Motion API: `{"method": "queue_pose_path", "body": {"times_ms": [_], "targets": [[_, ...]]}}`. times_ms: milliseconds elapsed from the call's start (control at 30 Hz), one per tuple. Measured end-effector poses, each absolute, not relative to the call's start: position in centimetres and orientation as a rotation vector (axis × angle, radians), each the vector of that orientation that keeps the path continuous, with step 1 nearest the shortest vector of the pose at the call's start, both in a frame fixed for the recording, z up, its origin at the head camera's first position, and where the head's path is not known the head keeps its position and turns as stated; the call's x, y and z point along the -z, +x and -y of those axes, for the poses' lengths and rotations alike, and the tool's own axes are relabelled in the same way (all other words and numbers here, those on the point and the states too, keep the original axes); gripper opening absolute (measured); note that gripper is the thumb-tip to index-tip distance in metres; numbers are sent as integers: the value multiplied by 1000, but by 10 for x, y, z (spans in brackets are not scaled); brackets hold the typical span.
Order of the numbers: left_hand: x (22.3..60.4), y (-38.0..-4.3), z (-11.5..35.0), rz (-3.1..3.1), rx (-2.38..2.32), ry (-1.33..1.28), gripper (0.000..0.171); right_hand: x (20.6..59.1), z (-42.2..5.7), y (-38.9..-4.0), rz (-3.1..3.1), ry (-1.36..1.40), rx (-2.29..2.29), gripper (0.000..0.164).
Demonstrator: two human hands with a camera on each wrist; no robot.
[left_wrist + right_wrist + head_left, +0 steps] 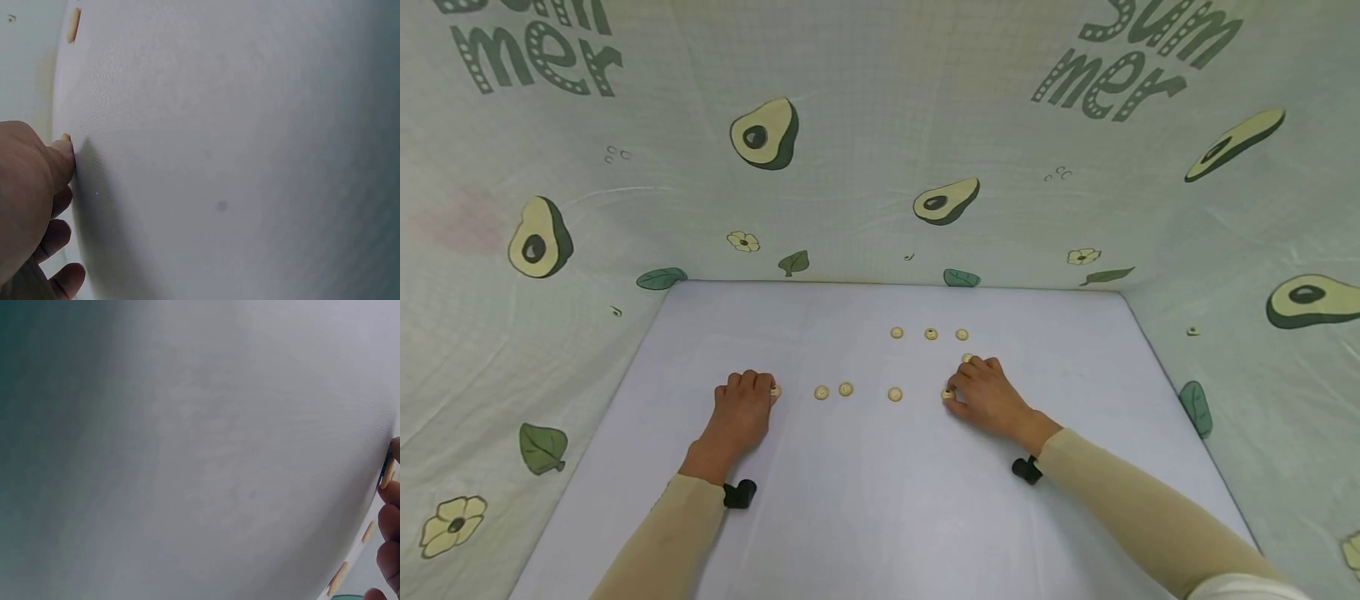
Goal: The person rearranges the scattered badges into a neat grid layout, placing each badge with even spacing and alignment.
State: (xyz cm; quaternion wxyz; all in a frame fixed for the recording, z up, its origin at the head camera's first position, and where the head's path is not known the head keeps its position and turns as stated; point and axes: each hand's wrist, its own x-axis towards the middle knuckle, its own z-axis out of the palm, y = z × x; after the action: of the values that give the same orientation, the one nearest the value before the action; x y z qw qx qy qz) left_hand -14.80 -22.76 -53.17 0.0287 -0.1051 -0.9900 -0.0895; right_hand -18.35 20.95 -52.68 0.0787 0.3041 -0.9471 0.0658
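My left hand is low over the white tabletop, pinching a small round pale wooden disc at the tips of thumb and fingers. In the left wrist view only a bit of that disc shows past the thumb; the other fingers curl below. Over to the right, my right hand holds another wooden disc between thumb and forefinger. The right wrist view shows this disc edge-on, with a dark strip along one side. One more disc peeks out beyond the right knuckles, partly covered.
Between the hands lie several similar discs in a loose row, among them one disc near the left hand and another disc nearer the right. Three more, including a disc, lie farther back. A printed cloth walls the tabletop.
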Motion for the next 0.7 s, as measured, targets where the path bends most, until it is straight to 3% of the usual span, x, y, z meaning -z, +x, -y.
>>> {"method": "queue_pose_path", "body": {"times_ms": [167, 700], "targets": [[532, -148, 228, 3050, 284, -333, 22, 522, -208, -187, 2831, 909, -240, 13], [531, -147, 231, 3031, 332, -333, 20, 507, -228, -229, 2887, 796, -200, 22]]}}
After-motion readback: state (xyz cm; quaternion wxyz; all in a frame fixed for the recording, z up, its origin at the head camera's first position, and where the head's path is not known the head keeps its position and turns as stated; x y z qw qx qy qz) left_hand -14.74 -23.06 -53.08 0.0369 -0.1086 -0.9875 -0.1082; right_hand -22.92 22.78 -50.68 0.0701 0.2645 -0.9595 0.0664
